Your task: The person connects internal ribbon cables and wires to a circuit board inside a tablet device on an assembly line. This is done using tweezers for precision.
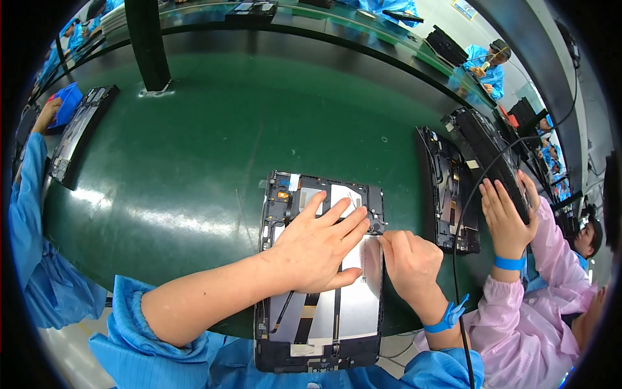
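Observation:
An opened tablet housing [359, 311] lies on the green table's near edge, its inside facing up. Silver plates, dark ribbon cables and small parts at its far end show. Across its upper middle my left hand [317, 246] rests palm down, fingers spread, covering part of the inside. My right hand [413, 259] is at the housing's right edge with thumb and fingers pinched together. What sits between those fingertips, if anything, is too small to make out. A blue band [446, 318] circles my right wrist.
To the right, a co-worker in pink sleeves [499, 305] handles a stack of dark housings [499, 162] beside another open housing [447, 194]. A black cable [455, 259] hangs there. At left are a housing [84, 133], a blue bin [68, 104] and a blue-sleeved co-worker [29, 214]. A dark post [147, 52] rises behind.

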Available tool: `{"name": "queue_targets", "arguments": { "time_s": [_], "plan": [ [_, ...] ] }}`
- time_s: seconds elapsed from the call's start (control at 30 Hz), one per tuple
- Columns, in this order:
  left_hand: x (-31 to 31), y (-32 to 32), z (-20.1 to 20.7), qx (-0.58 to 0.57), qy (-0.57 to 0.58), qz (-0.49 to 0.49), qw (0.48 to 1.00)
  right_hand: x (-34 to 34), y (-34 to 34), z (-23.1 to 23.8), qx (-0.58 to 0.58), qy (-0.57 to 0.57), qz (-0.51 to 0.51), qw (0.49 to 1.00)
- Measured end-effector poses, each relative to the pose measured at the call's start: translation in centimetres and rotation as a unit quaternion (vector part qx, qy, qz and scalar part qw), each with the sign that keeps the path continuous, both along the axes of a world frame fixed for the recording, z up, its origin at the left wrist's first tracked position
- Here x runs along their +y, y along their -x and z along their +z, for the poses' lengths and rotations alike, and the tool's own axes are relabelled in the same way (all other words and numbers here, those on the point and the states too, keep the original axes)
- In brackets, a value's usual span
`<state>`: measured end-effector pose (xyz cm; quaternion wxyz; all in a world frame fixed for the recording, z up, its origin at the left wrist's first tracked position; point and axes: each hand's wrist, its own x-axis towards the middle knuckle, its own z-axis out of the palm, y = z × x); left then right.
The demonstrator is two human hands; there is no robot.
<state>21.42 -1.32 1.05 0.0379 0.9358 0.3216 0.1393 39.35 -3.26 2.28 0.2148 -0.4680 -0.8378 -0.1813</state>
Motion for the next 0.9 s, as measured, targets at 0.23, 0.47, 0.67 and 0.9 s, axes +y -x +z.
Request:
{"name": "queue_targets", "arguments": {
  "time_s": [0.23,0.47,0.67,0.9],
  "plan": [
    [0.1,0.2,0.2,0.003,0.03,0.005,1.0,1.0,-0.2,0.4,-0.041,0.033,0.052,0.997],
    [0.0,-0.1,0.6,-0.03,0.054,-0.003,0.998,1.0,-0.5,1.2,-0.081,0.019,0.061,0.995],
    [0.1,0.1,0.2,-0.024,0.043,0.005,0.999,1.2,0.2,1.4,-0.113,0.034,0.058,0.991],
    [0.3,0.0,0.9,-0.007,0.045,0.001,0.999,2.0,2.0,3.8,-0.195,0.097,0.023,0.976]
  ]
}}
